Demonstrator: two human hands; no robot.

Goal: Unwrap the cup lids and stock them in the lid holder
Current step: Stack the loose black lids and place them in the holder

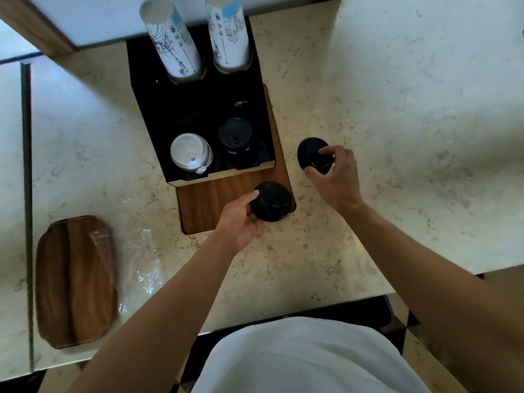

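Note:
A black lid holder (147,109) stands on a wooden board (215,199) at the counter's middle. Its front left slot holds white lids (190,151), its front right slot black lids (234,134). Two stacks of paper cups (173,38) (229,32) rise from the back slots. My left hand (241,219) grips a stack of black lids (272,201) over the board's near right corner. My right hand (334,177) holds a second stack of black lids (310,151) on the counter, right of the holder.
A clear plastic wrapper (141,259) lies crumpled on the marble counter (397,137) at the near left, partly over a wooden tray (73,282). The counter's front edge runs along the bottom right.

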